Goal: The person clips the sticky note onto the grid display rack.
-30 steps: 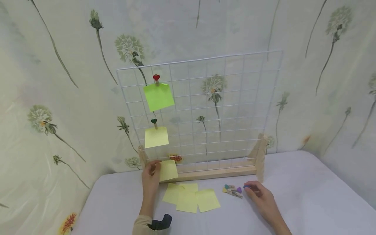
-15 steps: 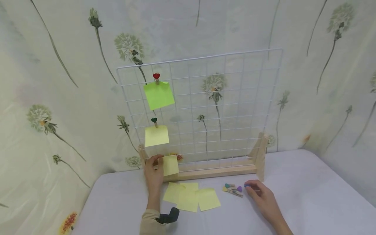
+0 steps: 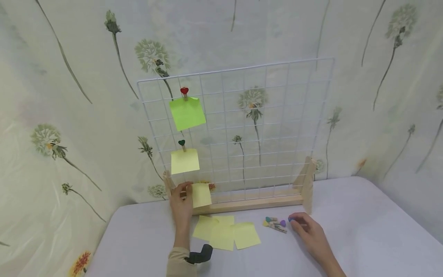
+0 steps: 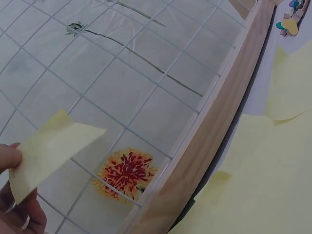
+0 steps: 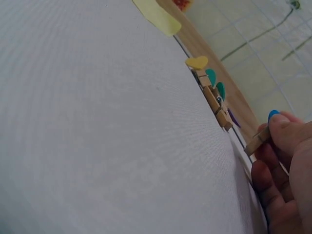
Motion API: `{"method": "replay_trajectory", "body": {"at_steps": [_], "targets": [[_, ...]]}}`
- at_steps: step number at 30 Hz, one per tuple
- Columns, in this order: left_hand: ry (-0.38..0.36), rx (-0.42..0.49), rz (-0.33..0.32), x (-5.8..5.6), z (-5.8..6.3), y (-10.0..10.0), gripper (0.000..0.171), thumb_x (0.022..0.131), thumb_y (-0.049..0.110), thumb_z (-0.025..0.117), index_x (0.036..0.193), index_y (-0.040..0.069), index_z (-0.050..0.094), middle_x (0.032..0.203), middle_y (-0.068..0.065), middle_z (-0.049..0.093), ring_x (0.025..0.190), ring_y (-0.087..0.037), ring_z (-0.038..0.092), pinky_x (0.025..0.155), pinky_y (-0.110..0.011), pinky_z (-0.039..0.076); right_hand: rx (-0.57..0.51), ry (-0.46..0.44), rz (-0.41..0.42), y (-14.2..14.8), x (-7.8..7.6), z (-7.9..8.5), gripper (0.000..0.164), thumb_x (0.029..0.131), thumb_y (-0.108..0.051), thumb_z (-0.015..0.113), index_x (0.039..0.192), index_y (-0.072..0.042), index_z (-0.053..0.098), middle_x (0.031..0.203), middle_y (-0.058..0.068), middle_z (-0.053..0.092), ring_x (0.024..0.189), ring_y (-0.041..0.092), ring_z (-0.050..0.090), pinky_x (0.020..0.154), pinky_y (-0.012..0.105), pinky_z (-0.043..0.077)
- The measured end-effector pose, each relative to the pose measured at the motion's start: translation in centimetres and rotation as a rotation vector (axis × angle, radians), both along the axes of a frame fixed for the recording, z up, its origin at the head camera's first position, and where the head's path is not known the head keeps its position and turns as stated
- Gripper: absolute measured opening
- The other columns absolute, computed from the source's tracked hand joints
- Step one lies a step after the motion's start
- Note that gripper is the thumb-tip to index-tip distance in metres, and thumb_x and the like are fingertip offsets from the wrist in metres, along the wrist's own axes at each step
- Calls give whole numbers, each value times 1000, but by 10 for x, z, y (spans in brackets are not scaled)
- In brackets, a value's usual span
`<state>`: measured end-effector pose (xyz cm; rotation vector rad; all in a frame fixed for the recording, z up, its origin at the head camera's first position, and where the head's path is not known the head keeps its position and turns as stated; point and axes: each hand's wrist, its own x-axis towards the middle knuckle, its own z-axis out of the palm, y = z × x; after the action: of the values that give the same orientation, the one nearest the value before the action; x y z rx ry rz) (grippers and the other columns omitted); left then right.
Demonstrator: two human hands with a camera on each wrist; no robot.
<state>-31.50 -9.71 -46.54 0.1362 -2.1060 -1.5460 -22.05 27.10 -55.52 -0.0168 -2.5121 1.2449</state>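
My left hand (image 3: 181,202) pinches the left edge of a pale yellow sticky note (image 3: 202,195), held against the lower left of the white wire grid (image 3: 243,115). In the left wrist view that note (image 4: 51,146) sits between thumb and fingers, its upper edge bent. My right hand (image 3: 309,232), low over the right side of the table, pinches a small wooden clothespin (image 5: 258,140) with a blue top. Beside it lie several clothespins (image 3: 275,225) with heart tops in yellow, teal and purple. Higher on the grid, a green note (image 3: 187,114) and a yellow note (image 3: 185,161) hang from heart clothespins.
Several yellow sticky notes (image 3: 221,234) lie overlapping on the white tablecloth (image 3: 270,257) in front of the grid. A wooden base bar (image 3: 252,204) with a side foot (image 3: 307,186) at each end holds the grid up. Behind it hangs a flowered curtain (image 3: 363,134).
My left hand has shifted slightly right and up along the grid with the yellow note, then stays nearly still. My right hand holds the blue-topped clothespin in almost the same place.
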Motion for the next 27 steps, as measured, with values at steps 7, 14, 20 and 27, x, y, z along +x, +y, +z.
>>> {"method": "replay_trajectory", "body": {"at_steps": [7,14,20,27], "targets": [[48,19,-49,-2,5,0,15,95,24,56,101,18,69,102,-4,62,88,-18,61,72,-30,50,-34,-25,19,-3,3,2,25,93,-36,58,111,-20,61,109,-3,67,96,-9,54,80,16,49],[50,36,-95,-4,10,4,15,95,30,56,101,22,69,110,1,65,94,-16,64,75,-30,52,7,-36,-7,-1,5,4,25,93,-38,57,111,-22,61,109,-4,67,96,-9,55,80,16,49],[74,56,-138,-9,9,10,14,94,29,57,101,24,68,113,1,68,101,-21,66,78,-35,53,-19,-32,-8,1,5,3,28,92,-35,59,114,-18,60,110,0,67,94,-7,56,79,17,50],[74,91,-141,-11,12,13,13,94,28,59,100,23,68,110,1,69,100,-21,67,77,-33,52,-47,-31,26,-1,5,3,26,92,-35,59,113,-20,60,108,-2,67,93,-6,58,79,18,50]]}}
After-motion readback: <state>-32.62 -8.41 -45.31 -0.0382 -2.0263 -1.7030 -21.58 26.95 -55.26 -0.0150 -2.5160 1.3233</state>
